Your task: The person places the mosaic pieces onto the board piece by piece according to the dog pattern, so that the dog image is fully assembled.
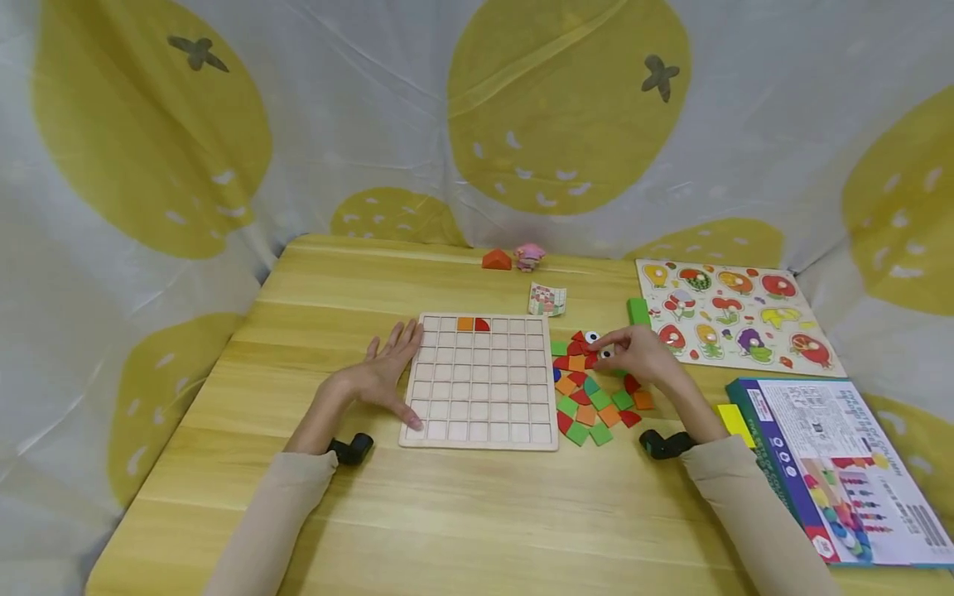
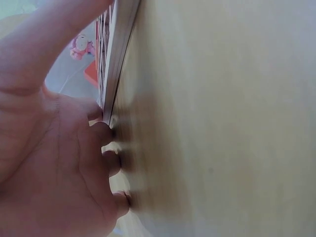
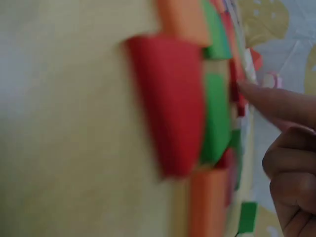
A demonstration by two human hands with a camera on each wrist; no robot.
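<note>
A wooden grid board (image 1: 480, 386) lies on the table, with an orange square (image 1: 465, 324) and a red quarter-circle tile (image 1: 482, 324) in its top row. My left hand (image 1: 373, 378) rests spread at the board's left edge, thumb by the lower corner. In the left wrist view its fingertips are at the tabletop beside the board's side. To the right, my right hand (image 1: 643, 354) reaches into a pile of coloured tiles (image 1: 586, 399). Its index fingertip touches a red tile (image 3: 234, 85) in the right wrist view, the other visible fingers folded; the thumb is mostly hidden there.
A small pattern card (image 1: 547, 300), an orange-red block (image 1: 497, 260) and a pink figurine (image 1: 529, 257) are behind the board. At right lie a green block (image 1: 638, 312), a fruit puzzle board (image 1: 734, 319), a yellow block (image 1: 736, 425) and a large box (image 1: 850, 472).
</note>
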